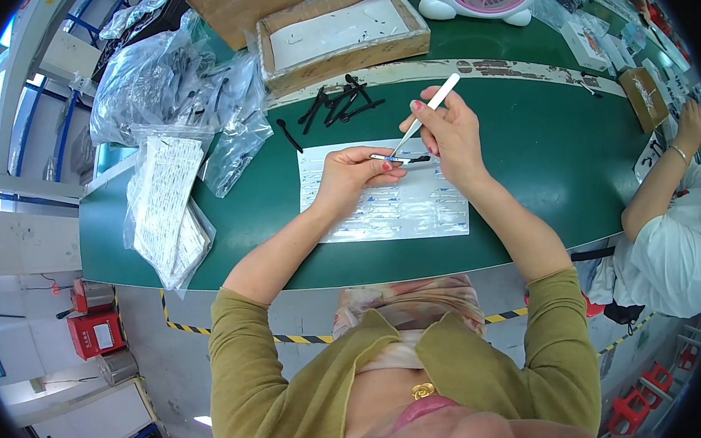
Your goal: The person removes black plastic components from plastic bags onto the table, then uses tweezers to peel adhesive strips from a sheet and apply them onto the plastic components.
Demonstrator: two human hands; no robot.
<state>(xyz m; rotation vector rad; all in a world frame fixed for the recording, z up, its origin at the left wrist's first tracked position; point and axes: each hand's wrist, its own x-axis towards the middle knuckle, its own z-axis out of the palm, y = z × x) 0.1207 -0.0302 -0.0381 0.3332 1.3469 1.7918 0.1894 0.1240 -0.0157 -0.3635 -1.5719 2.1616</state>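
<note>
A white sheet (441, 222) lay on the green table (542, 146), and both hands were above it. The left hand (353, 179) pinched a small blue-and-white strip (389, 159) over the far half of the sheet. A little black piece (421, 159) showed at the strip's end, over the sheet too; I could not tell if they were joined. The right hand (455, 135) gripped a white tool (438, 102), like tweezers, over the sheet's far right corner, its thin tip down close to the strip. The two hands were near each other but apart. Just past the sheet's far edge lay a bunch of thin black parts (344, 101). A clear bag of papers (166, 196) sat left of the sheet, and a shallow cardboard box (346, 63) stood well past it.
</note>
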